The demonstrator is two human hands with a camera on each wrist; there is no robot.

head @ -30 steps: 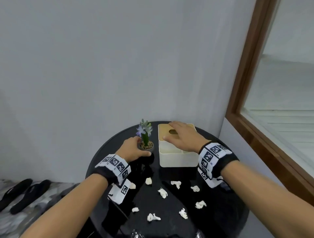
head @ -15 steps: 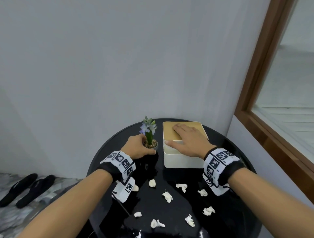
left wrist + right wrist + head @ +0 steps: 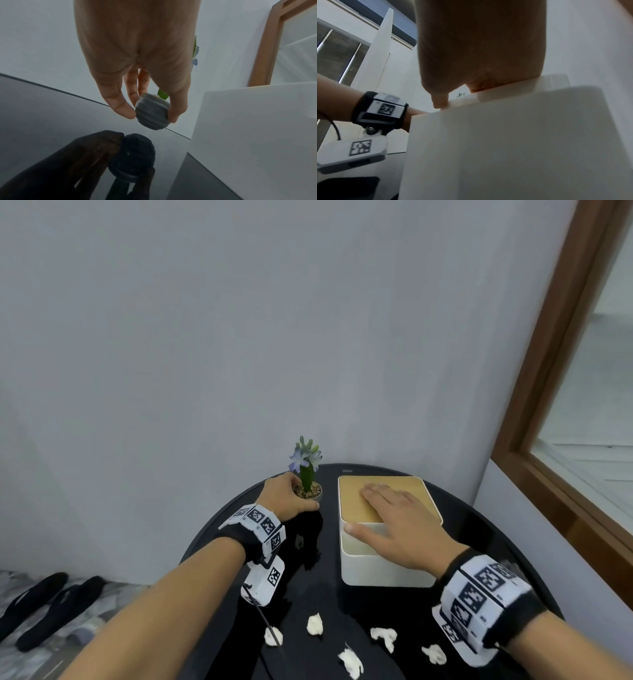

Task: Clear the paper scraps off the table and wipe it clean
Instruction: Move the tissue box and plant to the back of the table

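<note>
Several white paper scraps [image 3: 314, 624] lie scattered on the near part of the round glossy black table [image 3: 219, 529]. At the back stands a small grey ribbed flower pot [image 3: 317, 494] with a purple bloom. My left hand [image 3: 291, 499] pinches the pot [image 3: 151, 116] between thumb and fingers, and a thin gap shows between the pot and its reflection. A white tissue box [image 3: 383, 570] with a wooden lid [image 3: 352, 498] stands to the right. My right hand [image 3: 376, 505] lies flat on the lid, fingers straight, thumb [image 3: 439, 102] against the edge.
The table stands in a corner, with a grey wall behind it and a wood-framed window [image 3: 548, 440] on the right. Black slippers [image 3: 44, 601] lie on the floor to the left. A thin cable [image 3: 270, 631] trails from my left wrist device across the table.
The head view has tilted up, so the scraps sit lower in the picture. My right hand now lies nearer the lid's front edge, and the lid's oval opening no longer shows. My left hand keeps hold of the pot.
</note>
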